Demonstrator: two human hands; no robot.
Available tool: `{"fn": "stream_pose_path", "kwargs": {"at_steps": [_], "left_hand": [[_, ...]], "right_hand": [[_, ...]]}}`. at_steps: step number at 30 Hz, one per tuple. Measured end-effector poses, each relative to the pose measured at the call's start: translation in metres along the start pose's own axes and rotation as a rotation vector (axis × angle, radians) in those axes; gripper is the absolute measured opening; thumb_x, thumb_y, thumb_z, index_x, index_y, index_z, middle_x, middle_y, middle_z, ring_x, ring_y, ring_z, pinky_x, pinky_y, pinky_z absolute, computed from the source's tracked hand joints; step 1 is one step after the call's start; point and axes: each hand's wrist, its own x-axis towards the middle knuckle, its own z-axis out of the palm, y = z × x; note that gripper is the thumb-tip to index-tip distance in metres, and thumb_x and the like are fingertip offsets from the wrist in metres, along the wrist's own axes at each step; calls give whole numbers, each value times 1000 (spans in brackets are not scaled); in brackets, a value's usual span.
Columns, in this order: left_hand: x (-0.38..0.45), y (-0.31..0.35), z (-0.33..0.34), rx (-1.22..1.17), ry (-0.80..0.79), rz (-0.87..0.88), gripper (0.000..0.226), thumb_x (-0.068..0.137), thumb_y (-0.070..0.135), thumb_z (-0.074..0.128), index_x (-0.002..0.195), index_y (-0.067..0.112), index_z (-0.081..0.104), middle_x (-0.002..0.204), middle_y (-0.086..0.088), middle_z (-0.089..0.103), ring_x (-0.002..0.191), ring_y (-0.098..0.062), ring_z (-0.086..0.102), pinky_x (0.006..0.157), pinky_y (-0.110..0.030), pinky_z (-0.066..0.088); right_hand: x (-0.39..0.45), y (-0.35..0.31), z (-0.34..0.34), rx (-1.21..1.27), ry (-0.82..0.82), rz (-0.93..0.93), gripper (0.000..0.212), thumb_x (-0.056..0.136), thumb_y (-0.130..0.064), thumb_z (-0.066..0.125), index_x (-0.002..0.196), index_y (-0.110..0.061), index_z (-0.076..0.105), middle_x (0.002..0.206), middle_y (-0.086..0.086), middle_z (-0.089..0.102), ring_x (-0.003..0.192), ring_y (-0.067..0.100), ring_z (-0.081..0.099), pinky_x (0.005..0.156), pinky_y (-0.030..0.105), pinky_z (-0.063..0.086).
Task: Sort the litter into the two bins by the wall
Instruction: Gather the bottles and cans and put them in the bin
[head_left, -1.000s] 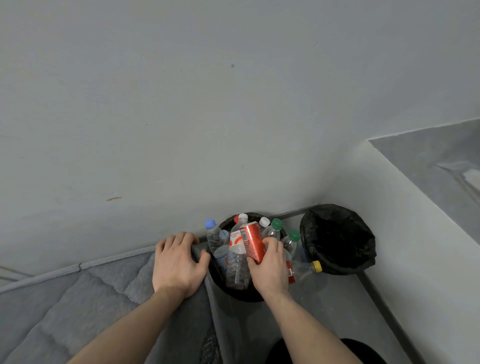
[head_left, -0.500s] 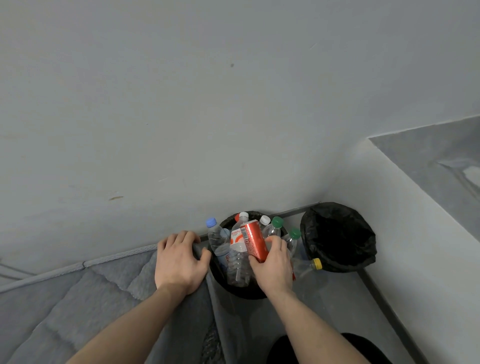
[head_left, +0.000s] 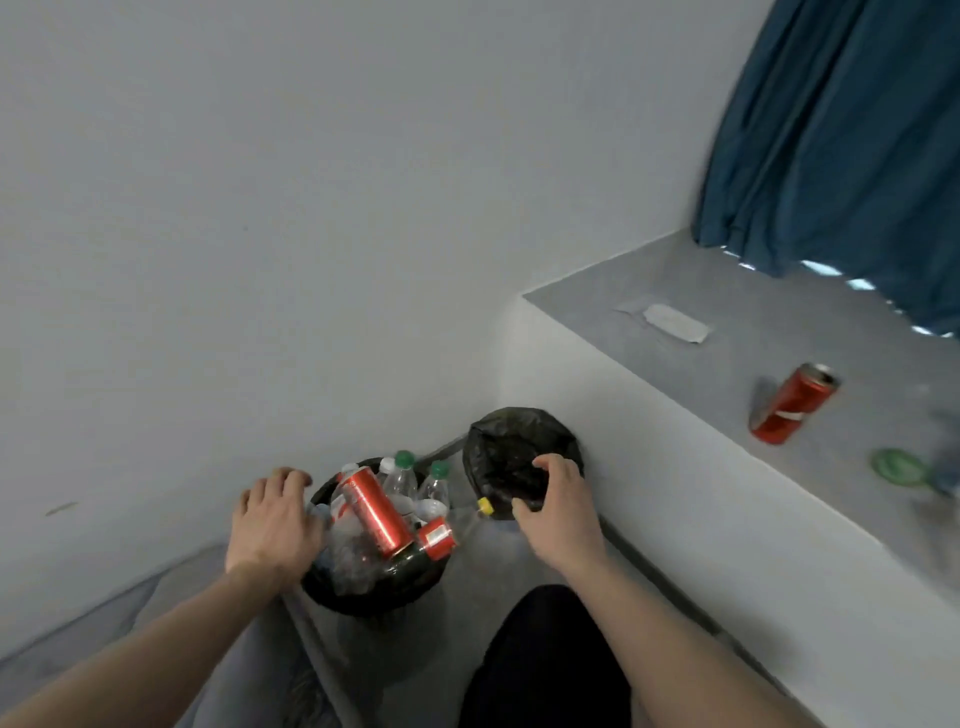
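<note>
Two black bins stand by the wall. The left bin (head_left: 363, 592) is heaped with clear plastic bottles, and a red can (head_left: 375, 512) lies on top of the heap. My left hand (head_left: 275, 522) hovers at that bin's left rim, fingers loosely bent, holding nothing. The right bin (head_left: 511, 447) has a black liner. My right hand (head_left: 558, 506) is over its near rim, fingers curved and empty. A bottle with a yellow cap (head_left: 485, 505) lies between the bins. Another red can (head_left: 792, 404) stands on the ledge to the right.
A grey ledge (head_left: 727, 332) runs along the right with a flat wrapper (head_left: 675, 323), a green lid (head_left: 897, 466) and a blurred clear item at the frame edge. A blue curtain (head_left: 841, 130) hangs above it. My dark trouser leg (head_left: 545, 660) is below.
My right hand let go of the red can, which now lies on the left bin's heap, and moved right to the other bin. My view swung right, showing the ledge and curtain.
</note>
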Motion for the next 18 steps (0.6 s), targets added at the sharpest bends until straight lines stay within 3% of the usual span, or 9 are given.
{"fn": "stream_pose_path", "kwargs": {"at_steps": [4, 8, 18], "left_hand": [[13, 107, -30, -96, 22, 277, 45, 87, 35, 62, 128, 22, 51, 133, -2, 50, 122, -26, 48, 109, -45, 38], [18, 225, -62, -171, -14, 537, 52, 84, 37, 62, 132, 24, 49, 139, 1, 45, 131, -23, 38, 113, -40, 34], [6, 472, -82, -175, -149, 854, 71, 82, 35, 65, 147, 25, 36, 151, -2, 28, 138, -29, 30, 111, -43, 38]], "right_hand": [[-19, 49, -75, 0, 115, 89, 51, 82, -27, 72, 128, -21, 52, 129, -1, 51, 121, 22, 52, 100, 34, 45], [-46, 98, -144, -87, 152, 161, 58, 84, -29, 70, 137, -27, 46, 142, -4, 45, 128, 19, 47, 108, 33, 41], [-99, 226, -257, -117, 289, 350, 70, 81, -32, 73, 143, -29, 43, 147, -4, 43, 130, 20, 48, 105, 35, 46]]}}
